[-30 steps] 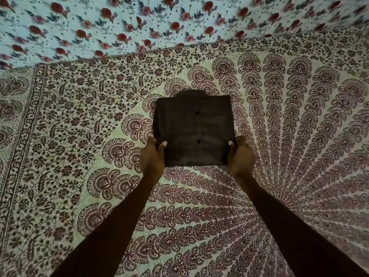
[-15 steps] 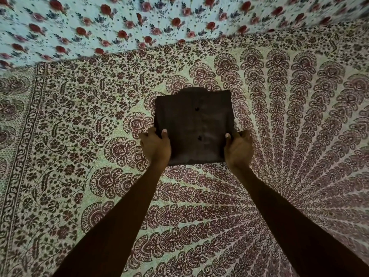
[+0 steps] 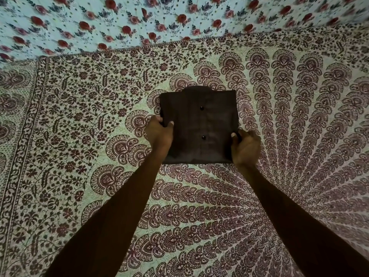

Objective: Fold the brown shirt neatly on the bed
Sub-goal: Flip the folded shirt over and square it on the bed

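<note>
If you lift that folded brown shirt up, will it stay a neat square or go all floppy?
Probably floppy: the brown shirt is soft cloth in stacked layers, so its middle would likely sag. Held at both side edges, as the left hand and right hand grip it, it may keep its shape.

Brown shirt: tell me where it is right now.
In the head view the folded brown shirt is mid-frame over the patterned bedspread, left hand gripping its left edge and right hand its right edge.
</note>
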